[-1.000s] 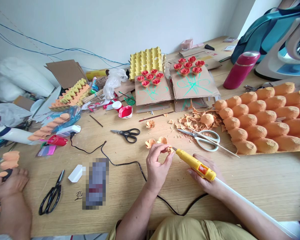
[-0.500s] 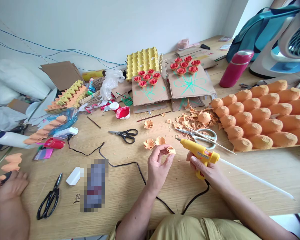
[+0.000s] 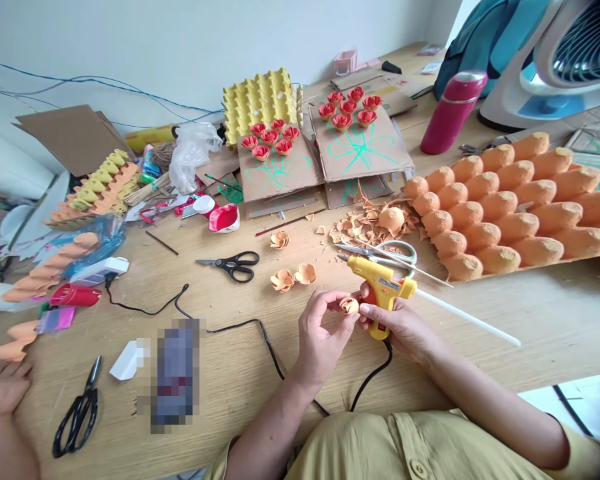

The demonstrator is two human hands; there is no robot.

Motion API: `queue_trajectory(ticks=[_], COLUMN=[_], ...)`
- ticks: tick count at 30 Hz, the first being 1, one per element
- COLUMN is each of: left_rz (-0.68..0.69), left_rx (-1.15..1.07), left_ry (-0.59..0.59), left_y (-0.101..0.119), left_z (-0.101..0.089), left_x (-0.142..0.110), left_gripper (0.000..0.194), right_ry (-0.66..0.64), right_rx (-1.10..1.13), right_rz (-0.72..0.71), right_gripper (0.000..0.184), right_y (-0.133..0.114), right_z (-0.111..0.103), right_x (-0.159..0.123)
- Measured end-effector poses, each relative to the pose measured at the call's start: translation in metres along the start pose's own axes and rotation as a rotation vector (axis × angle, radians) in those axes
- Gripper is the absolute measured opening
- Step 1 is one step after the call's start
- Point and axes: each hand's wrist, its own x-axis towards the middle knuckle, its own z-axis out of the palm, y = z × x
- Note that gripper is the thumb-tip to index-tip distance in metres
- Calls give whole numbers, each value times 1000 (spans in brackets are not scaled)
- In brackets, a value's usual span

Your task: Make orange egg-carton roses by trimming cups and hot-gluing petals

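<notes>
Between the thumb and fingers of my left hand (image 3: pixel 325 330) is a small orange paper flower (image 3: pixel 349 305), its petals curled together. My right hand (image 3: pixel 405 327) is wrapped round the handle of a yellow hot glue gun (image 3: pixel 380 290), its nozzle pointing up and left; a white glue stick (image 3: pixel 470 319) sticks out of its back. The right thumb reaches to the flower's edge and seems to touch it. Beyond my hands lie open orange paper flowers (image 3: pixel 306 273). Behind the glue gun are grey-handled scissors (image 3: pixel 397 252) beside a heap of orange scraps (image 3: pixel 360 225).
An orange egg tray (image 3: pixel 520 207) lies at the right, a magenta bottle (image 3: pixel 455 110) behind it. Cardboard pieces (image 3: pixel 365 150) bear red flowers (image 3: pixel 341 122). Black scissors (image 3: pixel 237 267), a power cord (image 3: pixel 267 340) and more scissors (image 3: pixel 77 413) lie leftward. Another person's hand (image 3: pixel 5 383) rests at far left.
My right hand has brought the glue gun left, close to my left hand, and its thumb now meets the flower. The view has shifted; the other person's hand shows less.
</notes>
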Motion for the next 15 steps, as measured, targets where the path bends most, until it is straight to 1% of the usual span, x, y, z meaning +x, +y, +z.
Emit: queue_trajectory(ticks=[6, 15], left_rz=[45, 74], left_rx=[42, 66], left_ry=[-10, -7], left_y=[2, 3], left_z=[-1, -2], left_x=[2, 3], left_gripper=[13, 13], right_ry=[-47, -23], right_rx=[28, 42], right_rz=[11, 16], right_gripper=[29, 33], right_y=[1, 1], right_z=[-1, 0], right_x=[0, 0])
